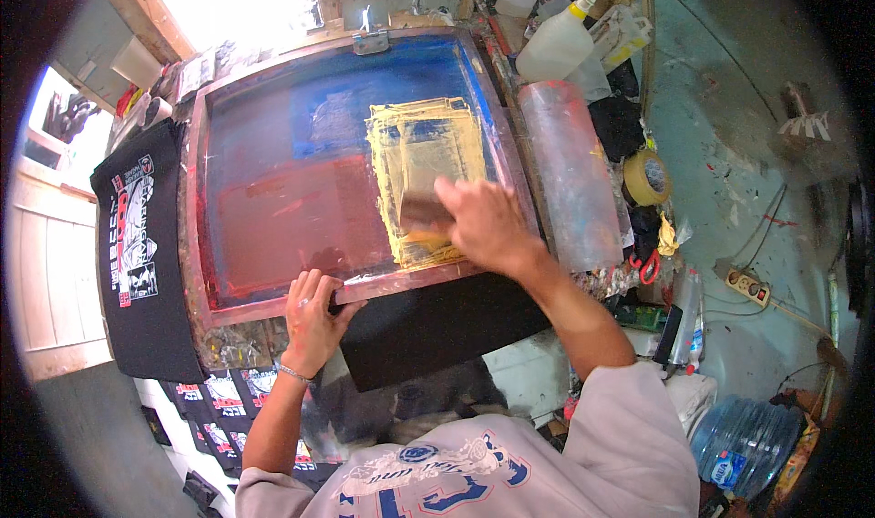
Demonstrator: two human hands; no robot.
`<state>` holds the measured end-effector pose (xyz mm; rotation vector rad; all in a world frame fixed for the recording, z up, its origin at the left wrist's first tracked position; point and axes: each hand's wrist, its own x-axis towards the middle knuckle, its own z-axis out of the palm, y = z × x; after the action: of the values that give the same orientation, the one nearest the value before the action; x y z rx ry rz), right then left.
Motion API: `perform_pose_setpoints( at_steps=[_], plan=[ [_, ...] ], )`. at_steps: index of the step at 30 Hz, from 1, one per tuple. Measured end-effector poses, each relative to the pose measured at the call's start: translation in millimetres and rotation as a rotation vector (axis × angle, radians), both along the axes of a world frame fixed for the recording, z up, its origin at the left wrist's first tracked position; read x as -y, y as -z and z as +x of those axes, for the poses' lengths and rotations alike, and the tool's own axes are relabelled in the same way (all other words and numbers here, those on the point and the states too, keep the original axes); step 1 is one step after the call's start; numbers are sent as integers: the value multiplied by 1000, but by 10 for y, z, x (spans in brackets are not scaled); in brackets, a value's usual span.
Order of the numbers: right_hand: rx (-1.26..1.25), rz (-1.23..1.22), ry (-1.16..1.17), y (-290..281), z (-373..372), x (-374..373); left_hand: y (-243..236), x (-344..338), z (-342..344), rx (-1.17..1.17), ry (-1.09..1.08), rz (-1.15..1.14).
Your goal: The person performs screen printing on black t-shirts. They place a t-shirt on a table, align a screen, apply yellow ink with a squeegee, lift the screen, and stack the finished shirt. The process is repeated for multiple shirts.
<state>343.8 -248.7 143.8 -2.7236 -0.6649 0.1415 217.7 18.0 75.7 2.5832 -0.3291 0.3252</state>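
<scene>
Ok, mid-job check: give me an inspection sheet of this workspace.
Surface: worktop mostly hidden under the frame.
Job's things: yellow ink on the screen; brown squeegee-like tool, blurred.
Clutter: spray bottle, tape roll, red-handled scissors at right.
Hands: left hand at the frame's near edge; right hand holding the tool.
Cables: beige cable from the power strip.
Surroundings: printed black cloth left; blue water jug lower right.

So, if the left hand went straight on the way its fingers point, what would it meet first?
The frame's near rail, which the left hand appears to be touching; past that, probably the red-stained mesh, though one view leaves the depth unclear.
</scene>
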Motion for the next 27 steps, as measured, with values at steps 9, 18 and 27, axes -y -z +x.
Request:
perform_pose_setpoints(
  at_steps=[9,18,27],
  plan=[
    [171,79,-70,129,931,-44,16,-13,47,9,19,3],
    [167,-85,-73,-21,2125,-481,35,-23,46,-11,9,6],
    [128,-65,-348,156,1163,-120,33,11,31,-22,21,1]
  ],
)
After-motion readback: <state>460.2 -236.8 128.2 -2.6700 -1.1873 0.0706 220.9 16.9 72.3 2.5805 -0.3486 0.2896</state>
